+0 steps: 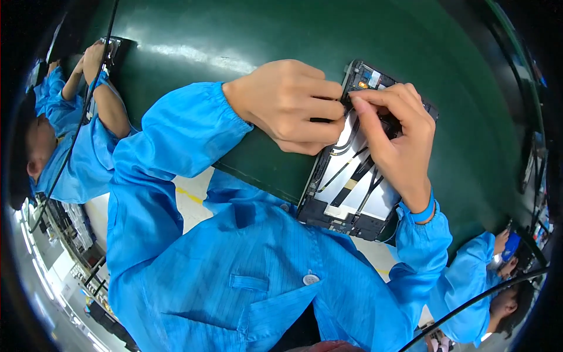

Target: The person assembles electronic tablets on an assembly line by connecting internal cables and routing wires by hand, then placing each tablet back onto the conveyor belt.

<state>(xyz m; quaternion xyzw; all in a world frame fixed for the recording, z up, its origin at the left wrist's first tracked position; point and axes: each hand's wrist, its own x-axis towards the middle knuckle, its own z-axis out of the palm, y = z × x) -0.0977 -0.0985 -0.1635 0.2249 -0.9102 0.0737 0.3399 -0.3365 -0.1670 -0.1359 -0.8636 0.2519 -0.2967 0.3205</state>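
Observation:
An opened tablet lies tilted on the green table, its inside facing up. Black cables, silver plates and small circuit boards show in it. My left hand reaches across from the left, fingers curled and closed at the tablet's upper left edge. What its fingertips hold, if anything, is hidden. Over the tablet's right side, my right hand brings thumb and forefinger together in a pinch close to the left fingertips. Whatever is in that pinch is too small or covered to name. A blue band circles my right wrist.
The green table stretches beyond the tablet. At the far left, a co-worker in blue handles a dark device. Another person in blue is at the lower right. Black cables hang at both sides of the view.

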